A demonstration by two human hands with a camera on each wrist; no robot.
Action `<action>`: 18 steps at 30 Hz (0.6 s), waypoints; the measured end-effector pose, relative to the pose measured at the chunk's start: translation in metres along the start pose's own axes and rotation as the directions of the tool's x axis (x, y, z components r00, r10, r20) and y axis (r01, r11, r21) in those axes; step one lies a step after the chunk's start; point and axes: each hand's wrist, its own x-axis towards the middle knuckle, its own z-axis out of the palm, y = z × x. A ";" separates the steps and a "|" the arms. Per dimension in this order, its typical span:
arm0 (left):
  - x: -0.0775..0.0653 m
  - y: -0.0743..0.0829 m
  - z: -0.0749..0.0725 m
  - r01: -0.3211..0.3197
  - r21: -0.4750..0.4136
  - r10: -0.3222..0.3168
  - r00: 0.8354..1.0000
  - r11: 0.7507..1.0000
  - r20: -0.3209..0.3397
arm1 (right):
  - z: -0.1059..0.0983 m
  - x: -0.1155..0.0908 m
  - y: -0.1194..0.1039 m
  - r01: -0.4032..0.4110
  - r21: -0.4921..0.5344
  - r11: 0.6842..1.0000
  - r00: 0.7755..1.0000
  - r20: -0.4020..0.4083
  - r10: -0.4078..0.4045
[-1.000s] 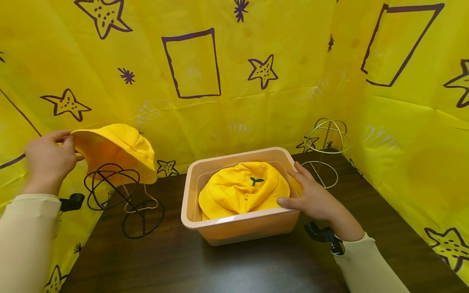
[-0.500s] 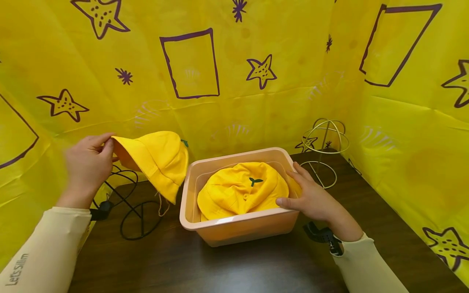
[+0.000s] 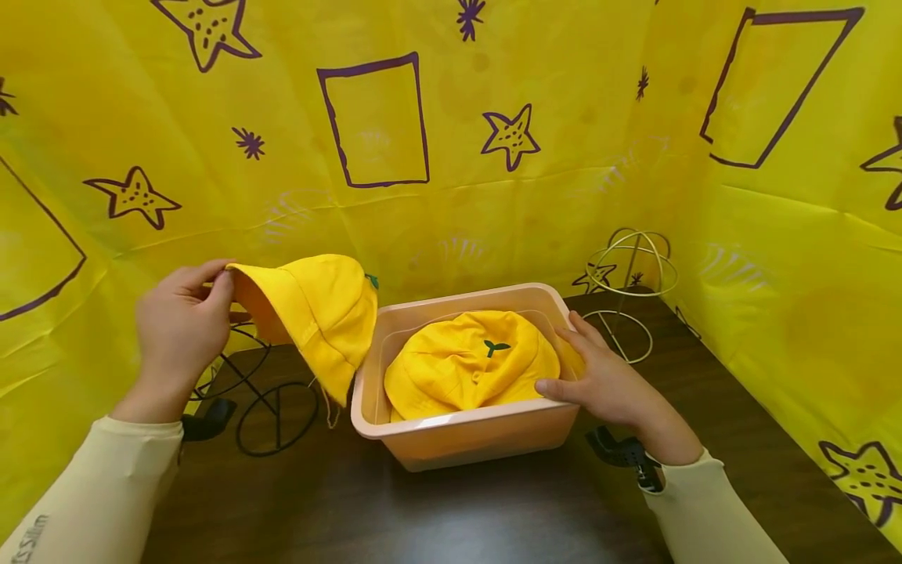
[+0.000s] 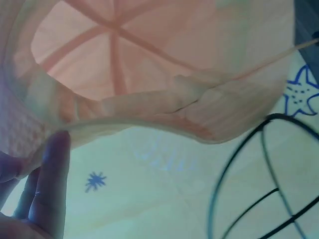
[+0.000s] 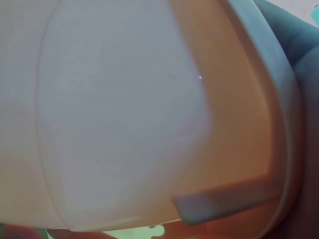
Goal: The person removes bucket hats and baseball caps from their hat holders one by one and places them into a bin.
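Note:
By its brim, my left hand [image 3: 185, 325] pinches a yellow hat [image 3: 320, 301] in the air. The hat tilts with its crown toward the right, close to the left end of a pale peach plastic bin [image 3: 479, 445]. Its lining [image 4: 89, 50] and a thin cord show in the left wrist view. Another yellow hat [image 3: 458, 372], with a green sprout on top, lies inside the bin. My right hand [image 3: 609, 380] grips the bin's right front corner, thumb over the front rim. The right wrist view shows the bin's outer side [image 5: 124, 109] up close.
A black wire hat stand [image 3: 277, 419] is at the left, partly behind the left hand and the raised hat. A gold wire hat stand [image 3: 630, 290] occupies the back right corner. Yellow patterned cloth [image 3: 451, 227] walls surround the dark wooden table [image 3: 296, 501].
My left hand has carried the pinched hat off the black stand, rightward to the bin's left end. The right hand and bin have stayed put.

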 end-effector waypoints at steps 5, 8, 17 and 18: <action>0.012 0.018 -0.001 0.075 -0.106 -0.069 0.996 0.992 0.059 | 0.000 0.000 0.002 0.002 0.010 1.000 1.000 -0.002 -0.002; 0.020 0.029 -0.004 0.155 -0.188 -0.144 0.987 0.970 0.071 | 0.001 0.000 0.001 0.002 0.016 1.000 1.000 -0.002 -0.002; 0.042 0.047 -0.019 0.315 -0.488 -0.293 0.948 0.814 0.124 | 0.001 0.001 0.002 0.017 0.009 1.000 1.000 -0.009 -0.017; 0.045 0.048 -0.020 0.332 -0.540 -0.308 0.941 0.773 0.137 | 0.001 0.001 0.003 0.019 0.008 1.000 1.000 -0.011 -0.019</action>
